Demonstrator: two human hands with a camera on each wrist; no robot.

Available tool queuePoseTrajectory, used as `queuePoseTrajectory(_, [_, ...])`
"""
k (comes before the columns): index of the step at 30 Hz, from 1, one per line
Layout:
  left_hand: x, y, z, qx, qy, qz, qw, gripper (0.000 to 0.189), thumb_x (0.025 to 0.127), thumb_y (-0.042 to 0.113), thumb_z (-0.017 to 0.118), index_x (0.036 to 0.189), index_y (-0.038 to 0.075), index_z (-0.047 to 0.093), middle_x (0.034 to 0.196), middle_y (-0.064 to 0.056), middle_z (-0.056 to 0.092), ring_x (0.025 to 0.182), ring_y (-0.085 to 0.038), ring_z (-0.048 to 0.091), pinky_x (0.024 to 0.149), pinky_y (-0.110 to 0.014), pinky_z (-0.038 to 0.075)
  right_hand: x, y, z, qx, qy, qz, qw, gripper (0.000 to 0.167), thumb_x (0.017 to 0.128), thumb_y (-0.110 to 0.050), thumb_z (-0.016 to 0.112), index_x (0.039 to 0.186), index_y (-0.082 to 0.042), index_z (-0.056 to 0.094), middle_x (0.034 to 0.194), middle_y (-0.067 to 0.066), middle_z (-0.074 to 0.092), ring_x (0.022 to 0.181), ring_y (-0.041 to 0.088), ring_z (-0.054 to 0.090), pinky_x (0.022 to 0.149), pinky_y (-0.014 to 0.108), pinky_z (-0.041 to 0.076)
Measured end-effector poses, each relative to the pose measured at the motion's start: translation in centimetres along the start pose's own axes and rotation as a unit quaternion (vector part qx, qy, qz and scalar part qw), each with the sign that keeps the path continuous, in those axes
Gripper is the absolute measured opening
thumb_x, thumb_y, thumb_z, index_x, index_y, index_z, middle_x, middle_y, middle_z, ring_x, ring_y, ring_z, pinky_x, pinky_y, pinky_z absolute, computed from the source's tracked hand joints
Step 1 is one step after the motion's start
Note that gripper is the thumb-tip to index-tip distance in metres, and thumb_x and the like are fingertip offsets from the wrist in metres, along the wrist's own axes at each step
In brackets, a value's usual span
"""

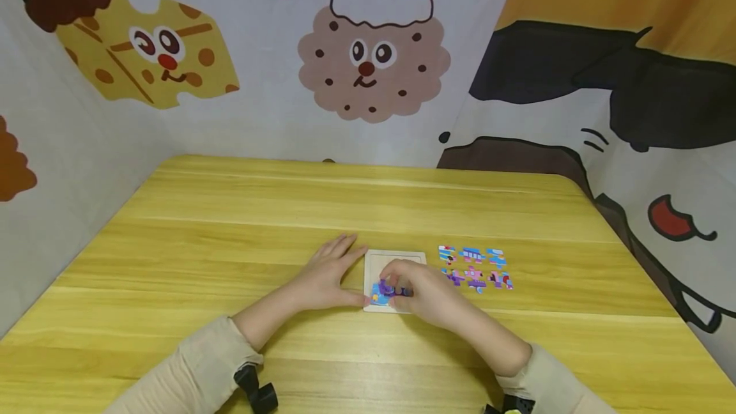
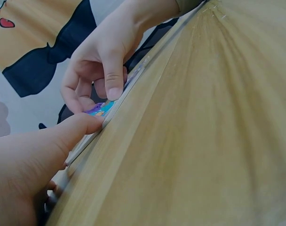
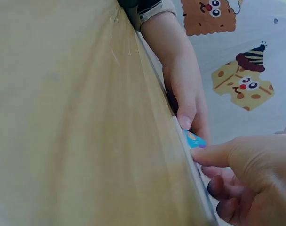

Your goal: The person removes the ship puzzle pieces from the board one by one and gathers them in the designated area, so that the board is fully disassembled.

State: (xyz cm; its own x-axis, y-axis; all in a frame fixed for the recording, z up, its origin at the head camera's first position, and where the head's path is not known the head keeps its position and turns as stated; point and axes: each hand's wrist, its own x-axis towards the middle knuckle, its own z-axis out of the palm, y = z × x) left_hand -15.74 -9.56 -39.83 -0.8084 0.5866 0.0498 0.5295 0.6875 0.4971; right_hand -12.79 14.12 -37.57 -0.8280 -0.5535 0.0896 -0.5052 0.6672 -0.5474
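Your right hand [image 1: 428,291] pinches one piece [image 1: 386,288] in one tray [image 1: 376,266] — left hand [image 1: 324,278] unclenched. Right of the tray: six pieces [image 1: 474,276].

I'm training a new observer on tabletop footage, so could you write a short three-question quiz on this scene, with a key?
1. Multiple choice: In the head view, where on the yellow wood-grain table do the loose multicoloured jigsaw pieces lie, relative to the square pale wooden tray?
a) Left of it
b) Right of it
c) Nearer the wearer

2. True or false: The thumb of the bare left hand is at the tray's near left corner.

3. Short answer: Which hand's curled fingers are at the blue-and-purple puzzle part inside the tray?

Key: 1. b; 2. true; 3. the bare right hand.
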Motion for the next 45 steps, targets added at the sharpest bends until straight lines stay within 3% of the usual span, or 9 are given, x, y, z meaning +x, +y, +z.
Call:
queuePoseTrajectory(9, [0.1,0.0,0.0,0.002,0.0,0.0,1.0,0.1,0.074,0.069,0.065,0.15,0.012,0.033,0.158,-0.014,0.012,0.144,-0.033,0.006,0.111,-0.057,0.007,-0.4,0.3,0.6,0.072,0.028,0.008,0.997,0.033,0.081,-0.009,0.077,0.107,-0.022,0.062,0.088,-0.012,0.063,0.056,0.006,0.05,0.048,0.024,0.044])
queuePoseTrajectory(20, [0.1,0.0,0.0,0.005,-0.001,-0.001,1.0,0.099,0.075,0.067,0.066,0.15,0.012,0.033,0.158,-0.015,0.012,0.143,-0.034,0.006,0.111,-0.057,0.009,-0.2,0.6,0.8,0.163,0.037,0.036,0.9853,0.025,0.086,-0.007,0.071,0.105,-0.022,0.064,0.082,-0.009,0.064,0.055,0.009,0.046,0.047,0.022,0.04])
queuePoseTrajectory(34, [0.0,0.2,-0.3,0.002,-0.006,-0.005,1.0,0.098,0.075,0.065,0.067,0.15,0.011,0.033,0.158,-0.015,0.012,0.143,-0.034,0.006,0.111,-0.056,0.008,-0.7,0.6,0.2,0.21,0.057,0.041,0.9753,0.021,0.085,-0.005,0.071,0.102,-0.016,0.065,0.084,0.0,0.062,0.056,0.011,0.045,0.048,0.02,0.038])
queuePoseTrajectory(45, [-0.1,0.1,-0.1,0.007,-0.005,-0.005,0.9999,0.097,0.076,0.063,0.068,0.15,0.011,0.032,0.158,-0.014,0.012,0.144,-0.033,0.005,0.112,-0.054,0.009,-2.6,1.3,-1.1,0.236,0.081,0.034,0.9678,0.018,0.085,-0.006,0.072,0.101,-0.01,0.065,0.082,0.004,0.063,0.052,0.008,0.04,0.045,0.02,0.034])
